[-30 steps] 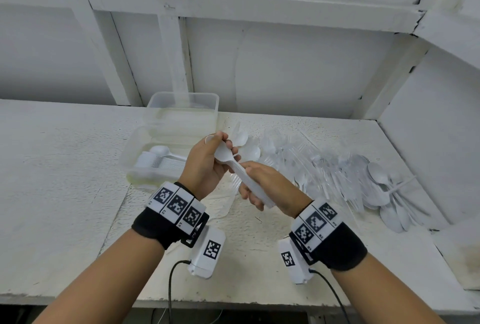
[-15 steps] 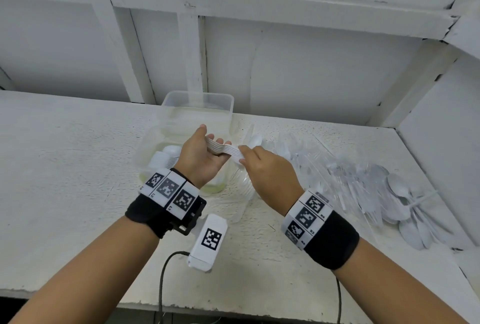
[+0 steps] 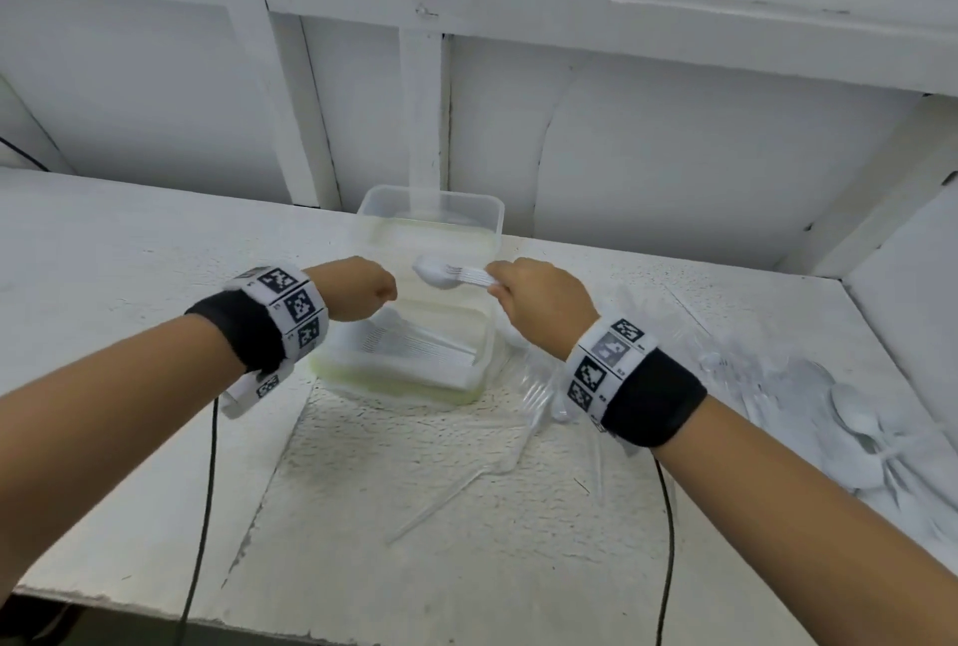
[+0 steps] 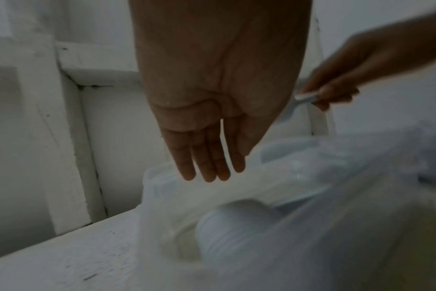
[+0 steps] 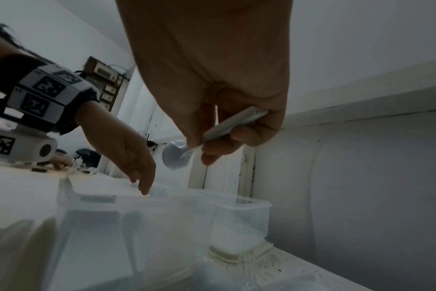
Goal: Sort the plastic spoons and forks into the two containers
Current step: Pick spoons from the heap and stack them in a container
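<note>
Nearest, loose clear plastic forks (image 3: pixel 536 404) and white plastic spoons (image 3: pixel 855 420) lie unsorted on the rough white table (image 3: pixel 466 516), to the right of my wrists. Beyond them, my left hand (image 3: pixel 357 289) hangs over the near clear plastic container (image 3: pixel 479 334) of stacked forks, fingers straight, together and empty. My right hand (image 3: pixel 539 298) pinches a nested stack of white plastic spoons (image 3: pixel 448 275) by the handles above the far clear plastic container (image 3: pixel 497 210); the placing step is in hand, I judge, and next calls for lowering the stack inside before releasing.
</note>
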